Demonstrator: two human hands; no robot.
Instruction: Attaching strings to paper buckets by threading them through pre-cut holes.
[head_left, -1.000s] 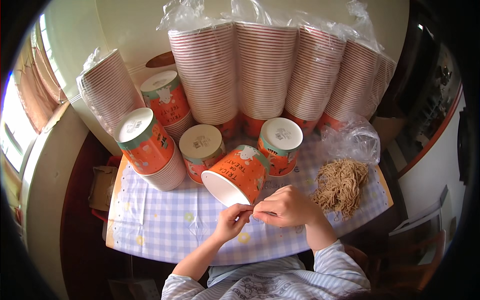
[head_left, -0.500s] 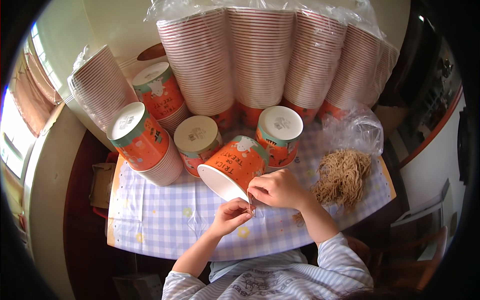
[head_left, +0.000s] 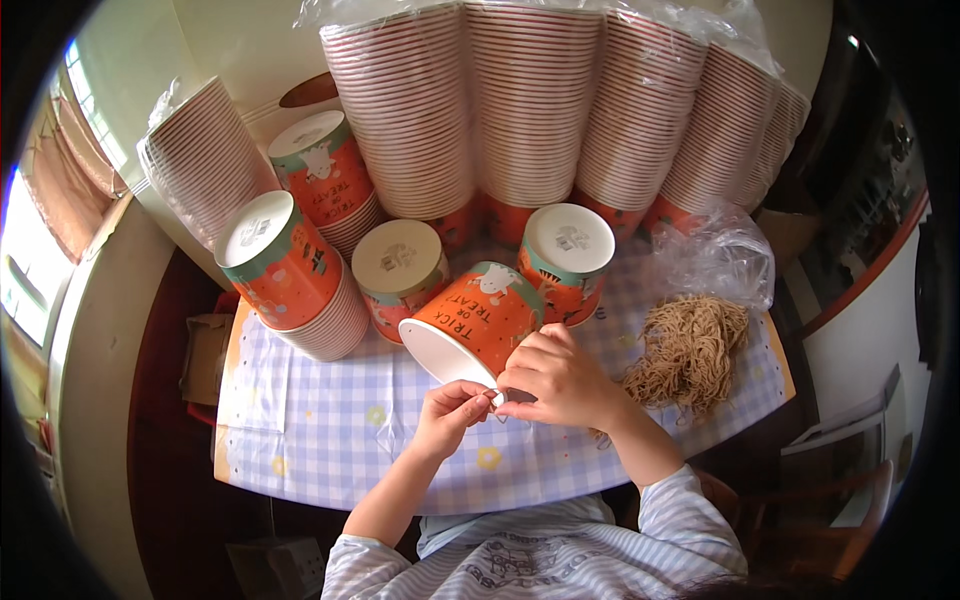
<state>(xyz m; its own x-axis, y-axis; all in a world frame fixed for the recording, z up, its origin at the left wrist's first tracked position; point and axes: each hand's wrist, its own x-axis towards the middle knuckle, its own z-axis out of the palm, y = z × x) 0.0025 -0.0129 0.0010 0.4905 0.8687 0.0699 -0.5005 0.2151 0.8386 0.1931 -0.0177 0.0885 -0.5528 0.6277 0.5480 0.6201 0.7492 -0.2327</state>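
An orange and green paper bucket (head_left: pixel 480 318) lies tipped toward me, its white mouth facing the lower left. My right hand (head_left: pixel 558 378) is closed at its rim, fingers curled on the outer wall and thumb underneath. Beside it, at the lowest part of the rim, my left hand (head_left: pixel 448 415) is closed in a pinch. A short bit of thin brown cord (head_left: pixel 493 395) shows between the left fingertips; the rest is hidden by the fingers. On the right lies a loose bundle of brown cords (head_left: pixel 690 350).
Upside-down buckets stand close by: one behind right (head_left: pixel 568 250), one behind left (head_left: pixel 398 270), and a nested stack (head_left: pixel 295 275) farther left. Tall plastic-wrapped bucket stacks (head_left: pixel 530 110) line the back. A crumpled clear bag (head_left: pixel 725 255) sits behind the cords. A checked tablecloth (head_left: pixel 340 440) covers the table.
My right hand has lowered from drawing up the cord and now curls against the bucket's rim. My left hand has risen slightly to meet it. The view has shifted a little.
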